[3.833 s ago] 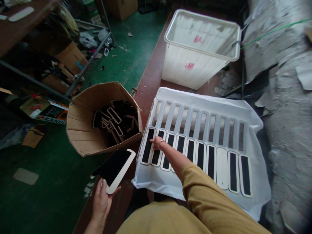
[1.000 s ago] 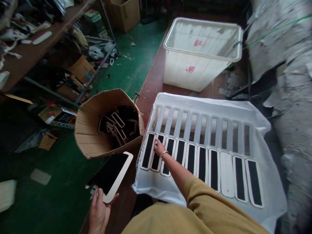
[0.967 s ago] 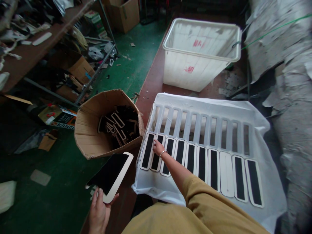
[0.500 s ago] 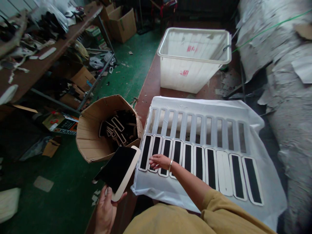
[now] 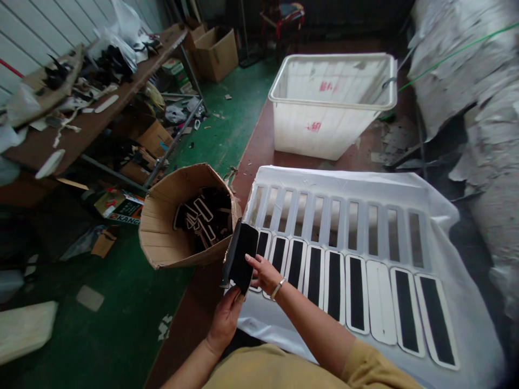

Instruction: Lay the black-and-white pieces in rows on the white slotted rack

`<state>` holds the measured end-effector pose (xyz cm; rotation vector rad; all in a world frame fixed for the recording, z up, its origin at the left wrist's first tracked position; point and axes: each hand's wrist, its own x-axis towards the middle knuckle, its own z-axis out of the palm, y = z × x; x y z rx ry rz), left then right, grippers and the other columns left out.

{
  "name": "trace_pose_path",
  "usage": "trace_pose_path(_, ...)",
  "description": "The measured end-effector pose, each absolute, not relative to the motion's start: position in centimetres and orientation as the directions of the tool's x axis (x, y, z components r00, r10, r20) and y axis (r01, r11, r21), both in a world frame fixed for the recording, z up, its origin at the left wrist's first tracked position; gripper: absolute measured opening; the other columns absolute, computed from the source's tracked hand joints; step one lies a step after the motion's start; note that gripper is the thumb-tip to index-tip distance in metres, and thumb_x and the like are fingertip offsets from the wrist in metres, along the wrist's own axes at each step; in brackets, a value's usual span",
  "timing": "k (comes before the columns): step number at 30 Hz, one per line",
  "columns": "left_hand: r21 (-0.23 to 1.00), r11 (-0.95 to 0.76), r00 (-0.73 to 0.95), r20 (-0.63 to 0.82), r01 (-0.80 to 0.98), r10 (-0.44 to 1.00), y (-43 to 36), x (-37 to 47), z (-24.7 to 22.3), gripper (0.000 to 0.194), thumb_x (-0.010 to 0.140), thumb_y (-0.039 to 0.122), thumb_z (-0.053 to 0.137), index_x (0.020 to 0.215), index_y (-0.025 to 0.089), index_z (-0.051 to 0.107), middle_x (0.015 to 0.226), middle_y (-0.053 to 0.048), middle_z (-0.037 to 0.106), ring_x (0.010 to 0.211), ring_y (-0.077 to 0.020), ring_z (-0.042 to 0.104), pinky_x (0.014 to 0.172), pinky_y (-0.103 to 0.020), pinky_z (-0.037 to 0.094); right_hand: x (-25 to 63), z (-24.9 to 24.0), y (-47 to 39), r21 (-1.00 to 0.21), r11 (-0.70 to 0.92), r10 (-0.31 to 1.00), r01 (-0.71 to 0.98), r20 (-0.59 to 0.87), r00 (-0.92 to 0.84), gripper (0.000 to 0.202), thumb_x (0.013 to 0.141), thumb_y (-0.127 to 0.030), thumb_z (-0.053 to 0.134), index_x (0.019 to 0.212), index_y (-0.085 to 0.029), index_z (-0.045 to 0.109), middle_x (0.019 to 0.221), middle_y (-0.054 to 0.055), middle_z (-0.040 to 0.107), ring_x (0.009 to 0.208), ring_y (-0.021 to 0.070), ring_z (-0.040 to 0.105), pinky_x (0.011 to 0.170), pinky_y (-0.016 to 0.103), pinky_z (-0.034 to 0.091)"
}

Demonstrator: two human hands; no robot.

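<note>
My left hand (image 5: pixel 227 316) is closed on the lower end of a stack of black pieces (image 5: pixel 242 256), which leans over the left edge of the white sheet. My right hand (image 5: pixel 265 274) has its fingers against the right side of the stack; whether they grip it is hard to make out. A row of white-bordered black strips (image 5: pixel 334 281) lies on the white sheet (image 5: pixel 284 322), with one plain white strip (image 5: pixel 381 302) among them. Behind this row, long slots (image 5: pixel 353 224) show in the sheet's surface.
An open carton (image 5: pixel 162 221) with black and white scraps stands left of the sheet. Beyond the sheet is a white bin (image 5: pixel 316 129). A cluttered workbench (image 5: pixel 85 129) is at the left, and large pale bundles (image 5: pixel 454 81) stand at the right.
My left hand has brought the black stack up and right to the sheet's left edge, turning it more upright. My right hand now touches the stack. The view has shifted slightly left.
</note>
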<state>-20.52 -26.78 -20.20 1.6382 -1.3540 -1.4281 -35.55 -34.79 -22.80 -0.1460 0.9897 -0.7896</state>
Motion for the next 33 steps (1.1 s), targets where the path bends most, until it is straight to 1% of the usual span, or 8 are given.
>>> trace_pose_path(8,0.812,-0.556,-0.195,-0.525,0.175,-0.828,-30.9,-22.0,-22.4,0.041,0.078,0.031,0.062,0.117,0.021,0.053,0.125,-0.01,0.055,0.115,-0.0259,0.051,0.088,-0.034,0.048,-37.3,-24.3,-37.2,-0.53,0.523,-0.723,0.668,-0.691,0.018,0.04,0.056,-0.025,0.079,0.088,-0.017,0.057,0.078,0.003,0.068,0.069,0.0166,0.063,0.065,0.028,0.053)
trace_pose_path(12,0.664,-0.66,-0.215,-0.629,0.351,-0.747,-33.3,-22.0,-21.7,0.043,0.073,0.025,0.067,0.113,0.022,0.053,0.111,-0.007,0.06,0.082,-0.0161,0.063,0.064,-0.026,0.054,-37.6,-23.9,-38.6,-0.459,0.537,-0.698,0.708,-0.713,0.067,0.031,0.061,-0.028,0.076,0.082,-0.016,0.057,0.066,0.001,0.066,0.058,0.0162,0.062,0.059,0.029,0.051)
trace_pose_path(15,0.603,-0.696,-0.233,-0.667,0.39,-0.708,-35.0,-21.9,-21.4,0.049,0.069,0.017,0.068,0.115,0.022,0.051,0.102,-0.004,0.061,0.061,-0.0078,0.058,0.047,-0.017,0.048,-38.0,-23.6,-39.3,-0.407,0.557,-0.738,0.724,-0.642,0.207,0.03,0.064,-0.035,0.073,0.081,-0.015,0.059,0.069,0.004,0.067,0.068,0.0198,0.064,0.067,0.032,0.051)
trace_pose_path(21,0.423,-0.762,-0.334,-0.716,0.491,-0.613,-37.5,-21.4,-22.4,0.046,0.066,0.008,0.065,0.108,0.023,0.055,0.078,0.003,0.059,0.054,-0.0045,0.054,0.046,-0.014,0.044,-39.0,-23.5,-41.1,-0.512,0.528,-0.828,0.677,-0.487,0.277,0.046,0.063,-0.051,0.069,0.097,-0.021,0.057,0.088,0.004,0.065,0.089,0.0223,0.062,0.075,0.034,0.05)
trace_pose_path(24,0.349,-0.798,-0.405,-0.719,0.491,-0.564,-38.0,-21.1,-23.3,0.04,0.065,0.007,0.065,0.102,0.022,0.059,0.091,0.0,0.062,0.061,-0.0065,0.058,0.057,-0.02,0.05,-39.1,-22.7,-42.7,-0.648,0.552,-0.827,0.525,-0.504,0.248,0.044,0.064,-0.041,0.073,0.1,-0.023,0.055,0.092,0.002,0.062,0.086,0.0184,0.06,0.075,0.031,0.05)
trace_pose_path(27,0.363,-0.809,-0.395,-0.732,0.463,-0.555,-38.1,-20.8,-23.7,0.037,0.067,0.012,0.067,0.103,0.02,0.061,0.109,-0.006,0.061,0.073,-0.0099,0.061,0.072,-0.026,0.052,-38.2,-22.3,-44.1,-0.779,0.53,-0.847,0.334,-0.505,0.166,0.036,0.061,-0.031,0.075,0.088,-0.019,0.055,0.076,-0.002,0.057,0.069,0.0125,0.056,0.07,0.029,0.05)
trace_pose_path(30,0.68,-0.723,-0.306,-0.668,0.122,-0.679,-39.0,-20.0,-23.5,0.035,0.073,0.017,0.058,0.108,0.017,0.06,0.107,-0.01,0.063,0.078,-0.0156,0.063,0.075,-0.033,0.053,-36.8,-23.4,-44.8,-0.751,0.606,-0.795,0.263,-0.587,0.154,0.03,0.056,-0.024,0.076,0.075,-0.017,0.054,0.059,-0.007,0.048,0.052,0.0079,0.048,0.061,0.027,0.049)
trace_pose_path(33,0.839,-0.471,-0.229,-0.532,-0.275,-0.815,-42.5,-18.1,-23.5,0.019,0.07,0.017,0.056,0.085,0.012,0.067,0.089,-0.01,0.066,0.082,-0.0246,0.063,0.08,-0.041,0.05,-36.3,-25.8,-45.4,-0.644,0.707,-0.69,0.293,-0.719,0.087,0.027,0.057,-0.02,0.073,0.073,-0.017,0.052,0.055,-0.007,0.046,0.048,0.0073,0.048,0.061,0.029,0.05)
